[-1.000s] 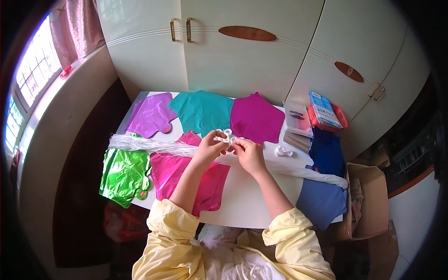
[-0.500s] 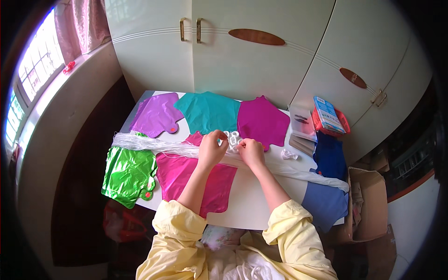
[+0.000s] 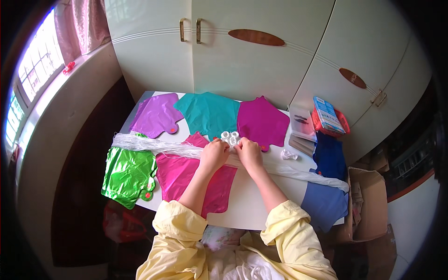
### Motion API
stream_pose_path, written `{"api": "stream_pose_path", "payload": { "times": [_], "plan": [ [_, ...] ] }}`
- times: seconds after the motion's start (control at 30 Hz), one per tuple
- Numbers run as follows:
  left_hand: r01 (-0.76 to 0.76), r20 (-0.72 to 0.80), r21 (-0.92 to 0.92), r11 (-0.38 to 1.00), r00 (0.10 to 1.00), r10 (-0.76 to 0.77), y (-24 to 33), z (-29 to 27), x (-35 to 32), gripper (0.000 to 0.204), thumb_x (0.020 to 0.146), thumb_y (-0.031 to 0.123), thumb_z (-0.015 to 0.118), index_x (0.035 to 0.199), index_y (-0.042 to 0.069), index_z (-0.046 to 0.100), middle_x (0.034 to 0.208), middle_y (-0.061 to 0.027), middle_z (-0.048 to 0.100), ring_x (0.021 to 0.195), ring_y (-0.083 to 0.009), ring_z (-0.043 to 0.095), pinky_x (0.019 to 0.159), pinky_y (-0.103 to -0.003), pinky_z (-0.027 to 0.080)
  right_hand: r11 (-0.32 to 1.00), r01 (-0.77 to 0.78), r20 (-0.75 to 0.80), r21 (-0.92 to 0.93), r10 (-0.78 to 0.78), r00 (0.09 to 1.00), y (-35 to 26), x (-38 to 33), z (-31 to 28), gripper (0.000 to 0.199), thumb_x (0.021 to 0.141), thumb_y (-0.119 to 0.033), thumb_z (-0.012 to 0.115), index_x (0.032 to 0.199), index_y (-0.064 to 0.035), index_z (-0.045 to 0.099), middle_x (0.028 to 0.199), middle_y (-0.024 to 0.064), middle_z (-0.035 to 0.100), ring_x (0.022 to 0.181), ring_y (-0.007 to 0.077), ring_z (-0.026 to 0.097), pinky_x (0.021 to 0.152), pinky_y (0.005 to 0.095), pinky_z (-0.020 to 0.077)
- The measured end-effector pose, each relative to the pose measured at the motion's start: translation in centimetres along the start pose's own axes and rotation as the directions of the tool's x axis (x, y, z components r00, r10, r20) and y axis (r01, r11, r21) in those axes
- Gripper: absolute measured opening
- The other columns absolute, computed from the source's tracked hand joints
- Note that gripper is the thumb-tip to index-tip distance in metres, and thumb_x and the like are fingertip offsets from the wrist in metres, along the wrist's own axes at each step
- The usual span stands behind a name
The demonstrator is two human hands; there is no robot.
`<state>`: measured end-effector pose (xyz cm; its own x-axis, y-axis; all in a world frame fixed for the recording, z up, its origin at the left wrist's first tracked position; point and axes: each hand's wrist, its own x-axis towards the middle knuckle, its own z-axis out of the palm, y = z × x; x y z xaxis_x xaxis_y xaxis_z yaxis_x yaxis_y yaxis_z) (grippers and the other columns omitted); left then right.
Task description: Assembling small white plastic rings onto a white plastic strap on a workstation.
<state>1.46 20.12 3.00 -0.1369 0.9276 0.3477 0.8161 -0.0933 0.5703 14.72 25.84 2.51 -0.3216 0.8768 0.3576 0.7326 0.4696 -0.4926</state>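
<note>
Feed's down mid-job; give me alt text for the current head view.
The left hand and right hand meet at the near side of a cluster of white rings over a white table. A bundle of white strands stretches across. A green sheet and pink sheet lie left; a purple sheet, teal sheet and magenta sheet line the far side.

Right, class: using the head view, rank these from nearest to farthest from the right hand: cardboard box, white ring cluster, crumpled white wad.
From the right hand:
1. White ring cluster: at its fingertips, left side.
2. Crumpled white wad: right, on the table.
3. Cardboard box: far right, beyond the table's edge.
</note>
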Motion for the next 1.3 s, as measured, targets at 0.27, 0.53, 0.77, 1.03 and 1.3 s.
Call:
{"api": "stream_pose_path", "payload": {
  "times": [0.27, 0.53, 0.77, 1.03, 1.3],
  "plan": [
    [-0.003, 0.005, -0.003, 1.000, 1.000, 0.003, 0.1, 0.2, 0.1, 0.014, 0.075, 0.011, 0.056, 0.081, 0.004, 0.067, 0.083, -0.0149, 0.062, 0.078, -0.0313, 0.061, 0.072, -0.041, 0.049, 0.998, 0.050, 0.002, -0.047, -0.050, 0.999, -0.2, -0.2, -0.2, 0.013, 0.074, -0.014, 0.066, 0.070, -0.0031, 0.061, 0.071, 0.0165, 0.063, 0.071, 0.0324, 0.063, 0.063, 0.0428, 0.0499],
    [-0.061, -0.133, -0.007, 0.998, 0.989, 0.059, 0.2, -0.8, 0.1, 0.010, 0.070, 0.009, 0.061, 0.078, 0.008, 0.068, 0.078, -0.0106, 0.060, 0.078, -0.0300, 0.058, 0.069, -0.041, 0.047, 0.982, 0.175, -0.101, 0.077, -0.167, 0.981, -0.3, -1.2, -3.3, 0.009, 0.076, -0.013, 0.063, 0.073, -0.0047, 0.064, 0.076, 0.0128, 0.061, 0.070, 0.0299, 0.062, 0.062, 0.0406, 0.0495],
    [-0.053, 0.008, 0.065, 0.996, 0.999, 0.053, 0.2, -1.1, 0.0, 0.011, 0.068, 0.010, 0.058, 0.075, 0.010, 0.068, 0.076, -0.0091, 0.059, 0.084, -0.0276, 0.057, 0.072, -0.040, 0.046, 0.949, 0.292, -0.045, 0.115, -0.289, 0.956, 0.0, -3.8, -3.5, 0.007, 0.072, -0.013, 0.068, 0.076, -0.0078, 0.065, 0.079, 0.0062, 0.059, 0.075, 0.0246, 0.060, 0.062, 0.0371, 0.0492],
    [-0.102, 0.171, 0.122, 0.987, 0.982, 0.080, 1.3, -1.2, -0.3, 0.015, 0.066, 0.012, 0.057, 0.074, 0.012, 0.069, 0.083, -0.0092, 0.063, 0.089, -0.0262, 0.057, 0.075, -0.040, 0.046, 0.945, 0.265, -0.118, 0.193, -0.245, 0.962, 0.5, -4.1, -2.3, 0.005, 0.072, -0.009, 0.066, 0.075, -0.0064, 0.063, 0.076, 0.0071, 0.058, 0.072, 0.0273, 0.060, 0.060, 0.0390, 0.0481],
    [-0.200, 0.104, -0.120, 0.972, 0.972, 0.213, 2.6, -1.9, -0.4, 0.015, 0.065, 0.010, 0.060, 0.077, 0.008, 0.068, 0.079, -0.0111, 0.062, 0.082, -0.0284, 0.058, 0.073, -0.037, 0.047, 0.923, 0.328, -0.211, 0.203, -0.286, 0.935, 0.4, -4.1, -3.7, 0.008, 0.075, -0.010, 0.065, 0.076, -0.0077, 0.057, 0.070, 0.0033, 0.060, 0.069, 0.0242, 0.054, 0.066, 0.0373, 0.0398]
  ]
}}
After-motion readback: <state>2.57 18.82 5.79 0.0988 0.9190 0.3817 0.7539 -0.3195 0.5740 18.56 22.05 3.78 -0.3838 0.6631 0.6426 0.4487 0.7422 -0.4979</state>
